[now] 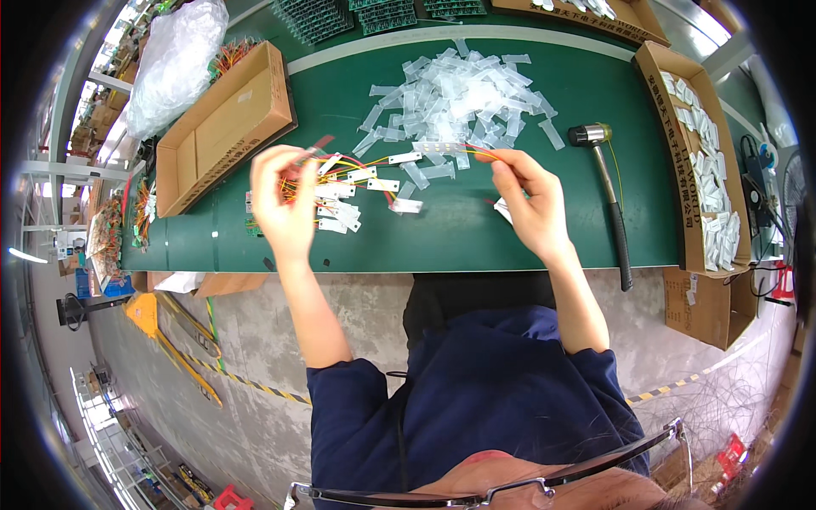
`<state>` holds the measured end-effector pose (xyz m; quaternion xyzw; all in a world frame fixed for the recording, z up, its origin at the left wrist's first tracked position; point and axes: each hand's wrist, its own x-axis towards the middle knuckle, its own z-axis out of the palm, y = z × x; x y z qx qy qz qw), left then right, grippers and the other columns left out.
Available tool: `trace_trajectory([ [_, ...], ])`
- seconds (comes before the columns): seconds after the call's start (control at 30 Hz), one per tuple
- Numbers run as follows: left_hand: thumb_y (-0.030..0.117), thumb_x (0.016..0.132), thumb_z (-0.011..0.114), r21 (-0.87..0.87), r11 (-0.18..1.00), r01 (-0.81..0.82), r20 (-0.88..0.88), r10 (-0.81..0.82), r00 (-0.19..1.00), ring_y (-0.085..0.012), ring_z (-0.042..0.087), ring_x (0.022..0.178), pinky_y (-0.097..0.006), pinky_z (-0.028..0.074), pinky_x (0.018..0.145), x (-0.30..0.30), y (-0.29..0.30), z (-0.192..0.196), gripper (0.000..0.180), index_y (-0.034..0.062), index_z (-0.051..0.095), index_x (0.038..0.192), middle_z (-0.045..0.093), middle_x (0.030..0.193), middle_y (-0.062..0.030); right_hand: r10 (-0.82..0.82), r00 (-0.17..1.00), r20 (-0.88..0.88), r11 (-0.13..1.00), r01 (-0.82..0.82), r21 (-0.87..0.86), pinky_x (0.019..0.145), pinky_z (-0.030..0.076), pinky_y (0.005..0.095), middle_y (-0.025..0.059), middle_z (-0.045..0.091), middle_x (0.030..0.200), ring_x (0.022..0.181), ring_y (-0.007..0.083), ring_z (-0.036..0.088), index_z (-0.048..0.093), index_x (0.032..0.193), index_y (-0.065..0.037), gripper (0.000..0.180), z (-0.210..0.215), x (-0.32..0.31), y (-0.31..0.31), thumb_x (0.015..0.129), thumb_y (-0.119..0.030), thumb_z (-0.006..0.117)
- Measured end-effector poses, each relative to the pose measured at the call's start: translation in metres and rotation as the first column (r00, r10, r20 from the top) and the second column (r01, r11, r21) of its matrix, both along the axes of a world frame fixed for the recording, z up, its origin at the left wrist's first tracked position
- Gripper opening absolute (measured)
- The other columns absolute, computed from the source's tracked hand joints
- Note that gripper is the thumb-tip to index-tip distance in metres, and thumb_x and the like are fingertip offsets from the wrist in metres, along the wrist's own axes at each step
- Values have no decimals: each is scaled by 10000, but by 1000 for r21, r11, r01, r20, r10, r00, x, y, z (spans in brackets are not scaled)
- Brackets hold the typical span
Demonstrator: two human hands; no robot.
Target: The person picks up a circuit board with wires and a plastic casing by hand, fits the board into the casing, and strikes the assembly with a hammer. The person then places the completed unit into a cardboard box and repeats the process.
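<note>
My left hand is raised over the green mat and grips a bundle of thin red and yellow wires with small white tagged pieces on them. My right hand pinches the other end of the wires near a small white strip. Several more white pieces lie on the mat between the hands. A heap of clear little plastic bags lies just beyond them.
A hammer lies right of my right hand. An open cardboard tray stands at left, a crumpled clear bag behind it. A long box of white parts runs along the right edge. Dark trays sit at the back.
</note>
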<state>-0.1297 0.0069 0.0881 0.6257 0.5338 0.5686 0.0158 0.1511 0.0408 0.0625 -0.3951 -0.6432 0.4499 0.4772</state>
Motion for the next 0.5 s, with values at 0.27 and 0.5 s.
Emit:
trace_trajectory([
  [0.27,70,866,683,-327,871,-367,-193,319,928,-161,580,818,-292,481,746,-72,19,-28,237,37,643,1098,588,1095,-87,81,990,-115,972,-104,-210,548,337,194,-45,508,693,609,24,400,654,1121,-6,211,-6,20,-2,991,-102,518],
  [0.5,47,852,652,-198,941,-275,-273,216,937,-276,587,956,-371,467,853,-2,-18,-33,182,12,626,1029,620,1009,-124,157,962,-222,937,-216,-274,692,449,212,21,651,786,733,57,553,609,1119,28,256,-5,19,0,1021,-149,452],
])
